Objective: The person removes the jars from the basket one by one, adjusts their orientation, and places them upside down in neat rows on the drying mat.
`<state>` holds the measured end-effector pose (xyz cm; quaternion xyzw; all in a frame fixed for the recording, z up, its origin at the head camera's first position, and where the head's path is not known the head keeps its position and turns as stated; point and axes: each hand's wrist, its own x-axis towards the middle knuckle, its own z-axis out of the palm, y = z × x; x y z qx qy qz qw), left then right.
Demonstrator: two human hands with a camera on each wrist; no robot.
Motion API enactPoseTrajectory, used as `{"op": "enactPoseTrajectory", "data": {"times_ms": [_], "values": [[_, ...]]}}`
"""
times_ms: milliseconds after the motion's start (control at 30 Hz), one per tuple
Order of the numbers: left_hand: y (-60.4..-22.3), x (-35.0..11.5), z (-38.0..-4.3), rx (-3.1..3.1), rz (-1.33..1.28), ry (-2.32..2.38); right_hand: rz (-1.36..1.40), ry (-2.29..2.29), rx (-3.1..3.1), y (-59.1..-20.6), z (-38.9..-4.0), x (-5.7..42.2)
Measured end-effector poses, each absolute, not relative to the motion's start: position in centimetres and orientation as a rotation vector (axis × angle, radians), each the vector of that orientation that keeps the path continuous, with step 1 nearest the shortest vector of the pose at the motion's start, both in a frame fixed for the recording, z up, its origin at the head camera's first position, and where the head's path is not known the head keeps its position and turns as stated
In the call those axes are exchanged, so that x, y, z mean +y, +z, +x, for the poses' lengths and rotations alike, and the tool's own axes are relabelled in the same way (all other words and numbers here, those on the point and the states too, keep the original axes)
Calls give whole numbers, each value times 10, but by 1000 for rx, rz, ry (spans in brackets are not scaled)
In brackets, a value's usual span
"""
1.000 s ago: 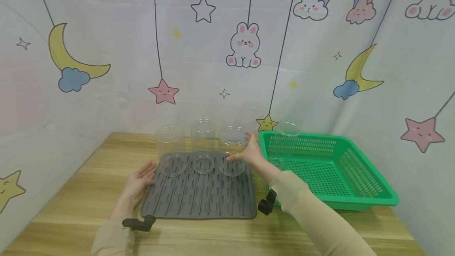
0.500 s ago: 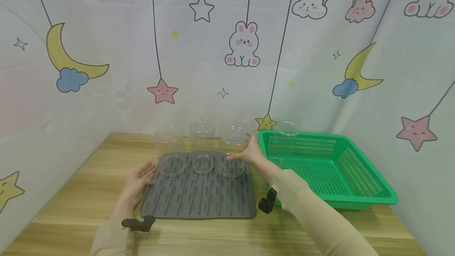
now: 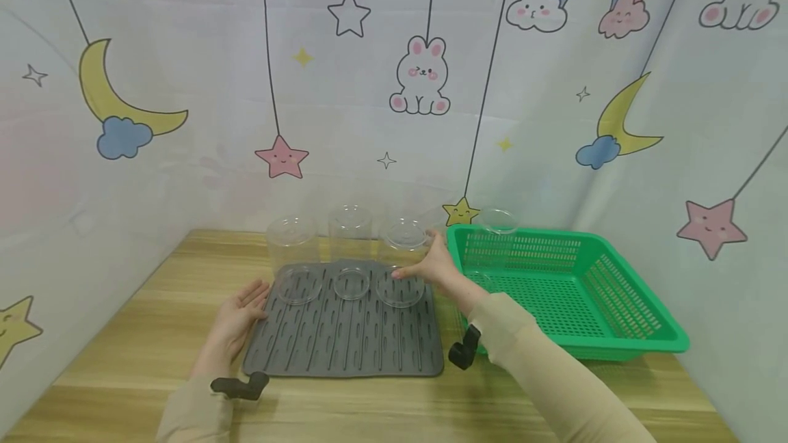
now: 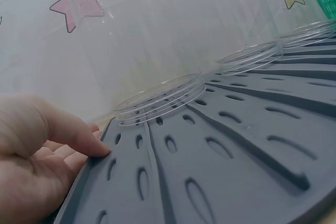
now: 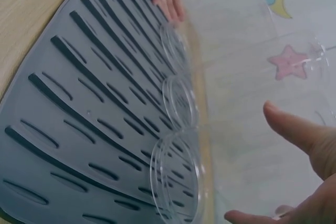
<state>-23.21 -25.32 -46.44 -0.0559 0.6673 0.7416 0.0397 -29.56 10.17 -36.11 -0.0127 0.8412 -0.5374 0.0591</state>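
Observation:
Three clear plastic jars stand in a row along the back of a grey ridged drying mat (image 3: 345,354). My right hand (image 3: 437,265) holds the rightmost jar (image 3: 403,292), thumb across its front and fingers around its right side. In the right wrist view the thumb and fingers spread wide over its transparent wall, above its ringed lower end. Beside it are the middle jar (image 3: 351,286) and the left jar (image 3: 295,286). My left hand (image 3: 240,313) rests at the mat's left edge, fingers extended, its thumb (image 4: 86,140) touching the top of that edge.
A green plastic basket (image 3: 615,344) stands to the right of the mat, with another clear jar (image 3: 498,221) upright at its left end. Everything sits on a wood-grain table (image 3: 345,415). Behind hangs a white curtain (image 3: 351,87) printed with cartoons.
Both hands and the jars keep their places. The head view has shifted only slightly.

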Motion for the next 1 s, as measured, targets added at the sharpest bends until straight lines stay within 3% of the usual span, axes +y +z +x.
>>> {"op": "enactPoseTrajectory", "data": {"times_ms": [400, 1000], "values": [[-466, -258, -230, 2052, -144, 2266, -103, -1586, 2565, -349, -294, 104], [-465, -254, -231, 2045, -123, 2278, -591, -1838, 2961, -293, -270, 160]]}}
